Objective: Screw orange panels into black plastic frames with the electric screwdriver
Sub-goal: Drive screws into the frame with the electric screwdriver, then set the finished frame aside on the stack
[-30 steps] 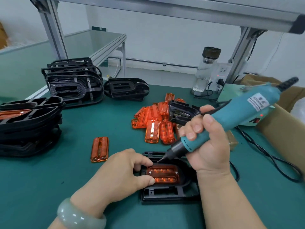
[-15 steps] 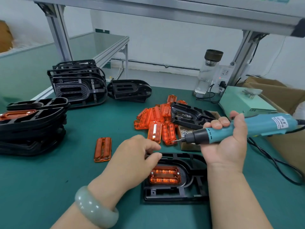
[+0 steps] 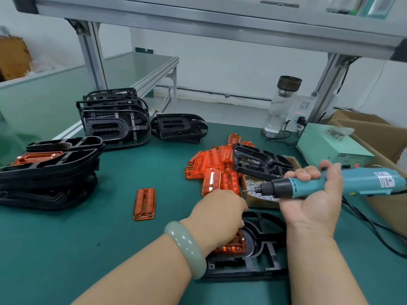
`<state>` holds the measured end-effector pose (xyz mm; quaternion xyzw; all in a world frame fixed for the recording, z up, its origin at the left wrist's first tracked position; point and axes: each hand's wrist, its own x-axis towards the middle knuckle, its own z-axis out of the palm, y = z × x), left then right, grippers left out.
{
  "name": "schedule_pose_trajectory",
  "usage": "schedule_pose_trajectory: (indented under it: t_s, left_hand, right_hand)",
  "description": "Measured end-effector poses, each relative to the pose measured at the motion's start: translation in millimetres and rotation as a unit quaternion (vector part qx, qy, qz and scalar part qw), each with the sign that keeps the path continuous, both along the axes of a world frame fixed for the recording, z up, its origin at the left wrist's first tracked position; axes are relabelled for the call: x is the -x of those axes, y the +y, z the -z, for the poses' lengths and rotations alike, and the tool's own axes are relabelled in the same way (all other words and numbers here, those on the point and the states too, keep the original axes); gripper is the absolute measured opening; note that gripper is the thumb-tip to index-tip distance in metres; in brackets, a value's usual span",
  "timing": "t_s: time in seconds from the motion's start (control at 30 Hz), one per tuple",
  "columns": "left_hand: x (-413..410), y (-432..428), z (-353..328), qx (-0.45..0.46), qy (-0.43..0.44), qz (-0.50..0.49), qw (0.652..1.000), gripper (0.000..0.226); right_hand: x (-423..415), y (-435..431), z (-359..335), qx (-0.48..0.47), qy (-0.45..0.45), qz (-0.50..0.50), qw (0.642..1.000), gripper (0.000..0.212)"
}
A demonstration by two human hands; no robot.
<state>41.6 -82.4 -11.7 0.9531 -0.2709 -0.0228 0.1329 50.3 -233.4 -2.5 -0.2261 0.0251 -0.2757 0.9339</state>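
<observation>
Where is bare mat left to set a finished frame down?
Bare mat lies between the lone orange panel and the left frame stack, and nearer the person. Crowded around the panel pile and screw box.

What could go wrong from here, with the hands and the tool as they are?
The left hand is close beside the bit of the electric screwdriver, so the tip might jab its fingers. Neither hand seems to steady the black frame, so the orange panel in it might shift.
</observation>
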Motion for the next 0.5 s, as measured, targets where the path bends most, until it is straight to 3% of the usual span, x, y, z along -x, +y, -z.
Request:
schedule_pose_trajectory:
  t_s: [0.3, 0.5]
  left_hand:
    - [1.9, 37.1, -8.4, 0.041, -0.026, -0.048, 0.998, 0.030]
    - [9.0, 94.1, -24.3, 0.000, -0.044, -0.055, 0.998, 0.028]
  right_hand:
    - [0.6, -4.8, -1.1, -0.018, -0.017, 0.002, 1.000, 0.014]
    - [0.8, 0.0, 0.2, -0.009, -0.018, -0.014, 1.000, 0.014]
